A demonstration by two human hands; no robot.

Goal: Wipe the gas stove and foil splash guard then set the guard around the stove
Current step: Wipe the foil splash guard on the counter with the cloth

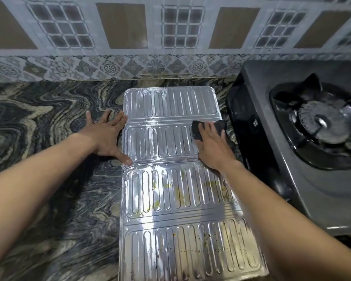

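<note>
The foil splash guard [170,179] lies flat and unfolded on the marbled counter, ribbed and shiny, with yellow stains and dark specks on its two nearer panels. My left hand [106,136] rests flat with spread fingers on the counter, its fingertips and thumb touching the guard's left edge. My right hand [213,148] presses a black cloth [219,128] onto the right side of the second panel. The grey gas stove [292,159] sits to the right, its burner [322,124] and black pan support visible.
The marbled dark counter [49,138] stretches out to the left of the guard. A patterned tile wall [130,47] rises behind. The stove's left side stands close to the guard's right edge.
</note>
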